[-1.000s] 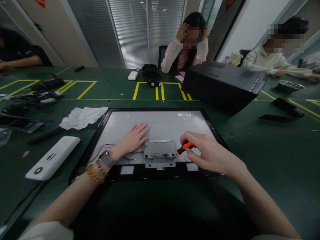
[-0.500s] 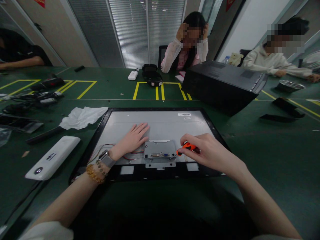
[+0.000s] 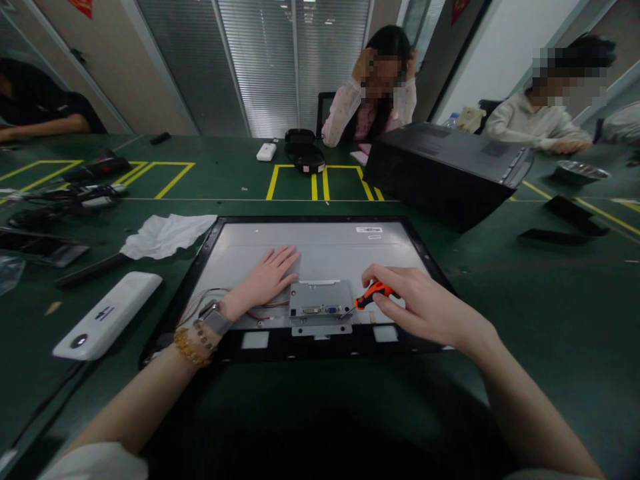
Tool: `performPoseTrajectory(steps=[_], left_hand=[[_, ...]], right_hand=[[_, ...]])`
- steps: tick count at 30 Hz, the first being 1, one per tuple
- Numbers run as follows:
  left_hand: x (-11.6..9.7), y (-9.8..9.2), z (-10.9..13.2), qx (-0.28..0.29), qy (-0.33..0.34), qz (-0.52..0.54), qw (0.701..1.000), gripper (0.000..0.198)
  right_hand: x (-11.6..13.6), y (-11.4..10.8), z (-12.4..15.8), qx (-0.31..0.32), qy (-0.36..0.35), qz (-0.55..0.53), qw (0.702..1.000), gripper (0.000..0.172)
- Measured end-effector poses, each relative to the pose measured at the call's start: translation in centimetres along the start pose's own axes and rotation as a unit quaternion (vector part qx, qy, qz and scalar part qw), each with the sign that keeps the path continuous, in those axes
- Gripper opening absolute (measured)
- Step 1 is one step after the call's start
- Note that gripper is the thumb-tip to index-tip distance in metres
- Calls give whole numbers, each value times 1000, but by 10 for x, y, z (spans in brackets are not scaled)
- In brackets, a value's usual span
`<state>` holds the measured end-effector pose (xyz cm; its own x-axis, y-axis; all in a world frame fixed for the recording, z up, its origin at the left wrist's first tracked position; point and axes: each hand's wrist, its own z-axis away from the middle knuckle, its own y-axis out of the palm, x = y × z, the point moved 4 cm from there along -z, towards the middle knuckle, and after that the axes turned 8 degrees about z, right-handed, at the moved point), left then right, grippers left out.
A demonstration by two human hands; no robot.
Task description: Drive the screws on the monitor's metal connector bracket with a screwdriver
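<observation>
The right hand [image 3: 420, 303] pinches a smooth orange-and-black screwdriver [image 3: 373, 295], its thin tip at the near right corner of a gray metal box [image 3: 320, 293]. The left hand [image 3: 267, 277] spreads flat on the shiny, black-edged panel [image 3: 345, 260]. Yellow lines [image 3: 315, 187] cross the green table [image 3: 525, 320]. Striped blinds [image 3: 257, 73] hang far behind.

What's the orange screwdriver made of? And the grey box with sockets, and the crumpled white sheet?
Screwdriver: the handle looks like moulded plastic or rubber, coloured orange and black; its thin grey shaft is probably metal.
Grey box: likely sheet metal, with a dull grey sheen and flat, thin-looking faces.
White sheet: probably paper or thin cloth, matte and softly wrinkled.
</observation>
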<state>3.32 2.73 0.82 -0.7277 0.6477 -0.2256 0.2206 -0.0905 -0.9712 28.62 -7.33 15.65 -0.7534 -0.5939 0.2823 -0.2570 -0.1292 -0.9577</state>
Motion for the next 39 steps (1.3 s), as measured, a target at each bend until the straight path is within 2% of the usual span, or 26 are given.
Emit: performPoseTrajectory(steps=[16, 24, 39], left_hand=[[1, 0, 1, -4, 8, 6, 1000, 59], [2, 2, 0, -10, 7, 7, 1000, 57], [0, -1, 1, 2, 0, 7, 1000, 59]], right_hand=[[0, 1, 0, 7, 15, 12, 1000, 14], [-3, 3, -1, -7, 37, 69, 997, 24], [-3, 5, -2, -16, 32, 27, 999, 23]])
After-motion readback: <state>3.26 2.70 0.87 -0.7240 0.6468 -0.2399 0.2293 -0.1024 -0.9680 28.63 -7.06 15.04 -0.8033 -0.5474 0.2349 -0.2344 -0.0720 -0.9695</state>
